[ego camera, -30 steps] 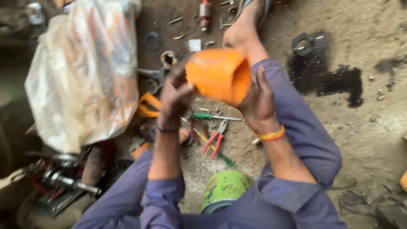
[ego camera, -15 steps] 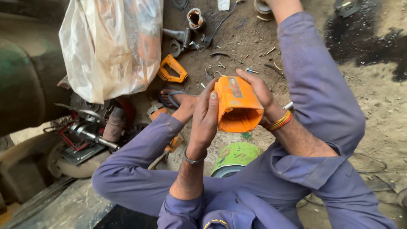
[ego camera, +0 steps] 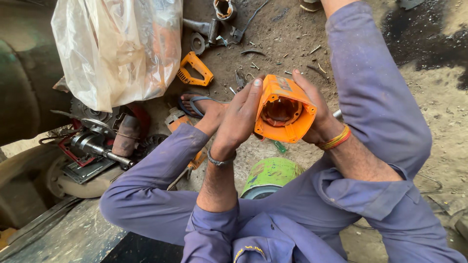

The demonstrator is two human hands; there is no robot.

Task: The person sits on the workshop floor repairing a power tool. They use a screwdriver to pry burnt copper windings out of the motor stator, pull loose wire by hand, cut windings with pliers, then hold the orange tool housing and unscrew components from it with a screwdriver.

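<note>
An orange plastic motor housing (ego camera: 283,115), hollow and open toward me, is held up between both hands above my lap. My left hand (ego camera: 239,119) grips its left side with fingers laid along the top edge. My right hand (ego camera: 316,114), with an orange band on the wrist, wraps its right side from behind. Inside the housing a dark round cavity shows. Both arms are in blue-purple sleeves, and I sit cross-legged on dirty ground.
A green tin can (ego camera: 269,176) stands between my legs. An orange tool handle (ego camera: 195,70) and metal parts (ego camera: 210,30) lie on the ground ahead. A large plastic bag (ego camera: 117,48) sits at upper left, with a motor assembly (ego camera: 95,141) below it.
The view has swung left and closer. The housing has turned from its closed end up to its open end facing me, still held in both hands.
</note>
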